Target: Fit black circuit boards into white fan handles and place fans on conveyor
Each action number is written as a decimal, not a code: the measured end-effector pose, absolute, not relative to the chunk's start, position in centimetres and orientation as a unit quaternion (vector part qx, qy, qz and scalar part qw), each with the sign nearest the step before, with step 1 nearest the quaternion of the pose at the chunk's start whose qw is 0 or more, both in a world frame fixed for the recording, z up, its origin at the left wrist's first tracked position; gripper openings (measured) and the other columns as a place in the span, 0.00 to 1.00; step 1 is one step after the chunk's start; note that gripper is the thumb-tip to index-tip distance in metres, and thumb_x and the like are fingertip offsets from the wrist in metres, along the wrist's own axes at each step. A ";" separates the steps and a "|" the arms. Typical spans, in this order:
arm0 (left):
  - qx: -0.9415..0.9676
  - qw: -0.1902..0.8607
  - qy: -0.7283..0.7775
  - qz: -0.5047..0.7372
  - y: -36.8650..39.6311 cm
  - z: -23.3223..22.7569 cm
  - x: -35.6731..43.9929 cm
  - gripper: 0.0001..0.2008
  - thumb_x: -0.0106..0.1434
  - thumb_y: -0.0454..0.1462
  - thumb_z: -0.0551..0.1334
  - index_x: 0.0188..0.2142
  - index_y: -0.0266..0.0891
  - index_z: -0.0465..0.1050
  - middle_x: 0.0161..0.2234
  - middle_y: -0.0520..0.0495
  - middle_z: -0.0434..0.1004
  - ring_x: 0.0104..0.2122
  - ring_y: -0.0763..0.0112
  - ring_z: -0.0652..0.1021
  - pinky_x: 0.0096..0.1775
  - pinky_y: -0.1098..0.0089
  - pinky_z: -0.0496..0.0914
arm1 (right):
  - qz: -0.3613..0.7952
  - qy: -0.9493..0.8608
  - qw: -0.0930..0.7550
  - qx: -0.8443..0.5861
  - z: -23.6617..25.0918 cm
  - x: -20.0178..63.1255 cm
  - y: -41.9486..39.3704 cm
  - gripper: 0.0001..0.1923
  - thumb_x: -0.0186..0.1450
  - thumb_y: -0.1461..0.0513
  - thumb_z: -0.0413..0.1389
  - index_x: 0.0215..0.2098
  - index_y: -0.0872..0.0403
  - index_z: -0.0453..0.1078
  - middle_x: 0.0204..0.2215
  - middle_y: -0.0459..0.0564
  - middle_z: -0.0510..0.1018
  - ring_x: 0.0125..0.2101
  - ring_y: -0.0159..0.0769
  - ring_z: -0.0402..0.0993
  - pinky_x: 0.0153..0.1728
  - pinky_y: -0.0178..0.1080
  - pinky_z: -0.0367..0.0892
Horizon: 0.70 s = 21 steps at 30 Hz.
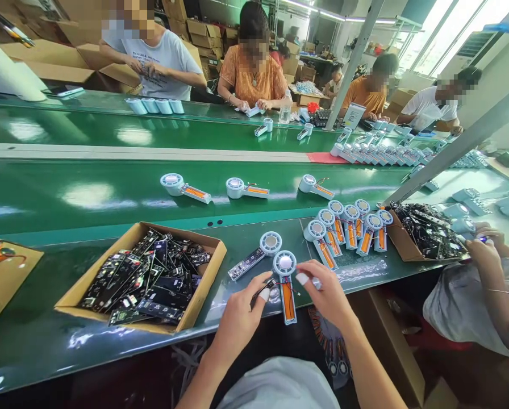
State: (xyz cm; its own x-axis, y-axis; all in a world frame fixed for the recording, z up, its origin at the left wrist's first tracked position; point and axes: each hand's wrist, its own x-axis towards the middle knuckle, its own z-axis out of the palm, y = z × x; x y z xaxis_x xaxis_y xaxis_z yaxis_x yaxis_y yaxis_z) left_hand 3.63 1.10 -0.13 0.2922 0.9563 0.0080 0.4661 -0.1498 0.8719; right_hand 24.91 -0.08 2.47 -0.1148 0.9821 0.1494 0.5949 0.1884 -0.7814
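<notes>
My left hand (pixel 242 309) pinches a small dark circuit board (pixel 271 283) between thumb and fingers, partly hidden by them. Just right of it, a light blue handheld fan (pixel 287 298) lies with its handle open and pointing toward me, showing an orange battery; thin wires come out beside the handle. My right hand (pixel 325 292) is at the fan's right side, thumb and index finger slightly apart, with nothing visible between them. Both thumbs have white tips. Behind the left hand lies another fan (pixel 270 243) with a dark circuit board (pixel 250 264) in its handle.
A cardboard tray of circuit boards (pixel 218 255) is on the left, a second box of boards (pixel 401 241) on the right. Several battery-fitted fans (pixel 326 216) cluster between. Three fans lie on the green conveyor (pixel 88 196). A co-worker's hand (pixel 487 253) works at right; others sit opposite.
</notes>
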 end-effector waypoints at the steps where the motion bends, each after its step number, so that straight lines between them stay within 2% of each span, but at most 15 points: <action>1: 0.705 0.393 0.511 0.295 0.9 -0.3 3.6 0.20 0.67 0.36 0.54 0.57 0.49 0.72 0.45 0.50 0.84 0.42 0.63 0.83 0.43 0.67 0.76 | 0.287 -0.671 0.334 -0.596 2.3 25.2 -0.6 0.11 0.70 0.63 0.53 0.49 0.51 0.72 0.39 0.50 0.79 0.34 0.35 0.75 0.35 0.36 0.72; 5: 0.756 0.349 0.483 0.269 0.4 -1.0 4.0 0.26 0.66 0.30 0.49 0.60 0.48 0.68 0.49 0.48 0.82 0.44 0.65 0.83 0.45 0.68 0.76 | 0.331 -0.651 0.303 -0.612 1.0 25.1 -2.3 0.17 0.66 0.65 0.55 0.52 0.51 0.71 0.34 0.47 0.81 0.29 0.34 0.75 0.31 0.35 0.72; 8: 0.789 0.289 0.493 0.225 0.2 -0.8 4.3 0.27 0.66 0.27 0.47 0.59 0.47 0.69 0.44 0.46 0.81 0.41 0.65 0.82 0.41 0.69 0.76 | 0.323 -0.625 0.348 -0.620 0.7 24.8 -2.2 0.11 0.68 0.64 0.53 0.45 0.52 0.76 0.31 0.47 0.82 0.29 0.35 0.78 0.31 0.35 0.74; 11: 0.831 0.218 0.496 0.128 0.0 0.0 4.2 0.29 0.64 0.23 0.48 0.57 0.48 0.72 0.41 0.45 0.78 0.35 0.64 0.82 0.35 0.70 0.75 | 0.251 -0.648 0.381 -0.610 0.9 24.9 -1.5 0.11 0.69 0.63 0.52 0.41 0.52 0.78 0.36 0.51 0.84 0.35 0.40 0.82 0.36 0.39 0.77; 14: 0.859 0.163 0.481 0.064 -0.1 0.9 4.1 0.33 0.59 0.20 0.50 0.57 0.49 0.72 0.42 0.45 0.77 0.34 0.64 0.82 0.34 0.70 0.74 | 0.147 -0.727 0.370 -0.560 0.8 24.5 -0.9 0.15 0.71 0.65 0.49 0.47 0.51 0.77 0.43 0.54 0.84 0.42 0.43 0.82 0.41 0.42 0.77; 17: 0.855 0.182 0.481 0.062 0.0 1.2 4.1 0.32 0.60 0.20 0.50 0.56 0.49 0.73 0.41 0.45 0.77 0.31 0.65 0.82 0.33 0.70 0.73 | 0.153 -0.720 0.394 -0.551 0.2 22.9 -0.5 0.15 0.71 0.64 0.50 0.51 0.51 0.74 0.40 0.52 0.84 0.37 0.39 0.82 0.38 0.38 0.77; 19: 0.831 0.234 0.493 0.106 0.2 0.9 4.0 0.28 0.63 0.23 0.49 0.55 0.48 0.73 0.39 0.46 0.79 0.32 0.64 0.82 0.33 0.70 0.73 | 0.213 -0.674 0.422 -0.567 -0.1 21.8 -0.3 0.12 0.69 0.63 0.53 0.47 0.51 0.76 0.33 0.49 0.84 0.30 0.36 0.81 0.34 0.35 0.77; 21: 0.786 0.298 0.512 0.174 0.3 0.5 4.0 0.24 0.64 0.26 0.49 0.54 0.47 0.72 0.37 0.47 0.81 0.33 0.64 0.83 0.35 0.69 0.74 | 0.277 -0.639 0.433 -0.572 -0.1 21.0 -0.2 0.09 0.67 0.62 0.55 0.40 0.52 0.78 0.30 0.48 0.84 0.28 0.35 0.80 0.32 0.35 0.76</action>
State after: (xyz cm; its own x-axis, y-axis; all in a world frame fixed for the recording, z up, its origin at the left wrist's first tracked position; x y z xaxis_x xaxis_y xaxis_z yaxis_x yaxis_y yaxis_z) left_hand 4.04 0.33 0.51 0.4147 0.9094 -0.0321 0.7022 -0.2973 0.6470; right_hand 21.01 -0.16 -0.09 0.0300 0.9713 0.2360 0.4912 0.1913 -0.8498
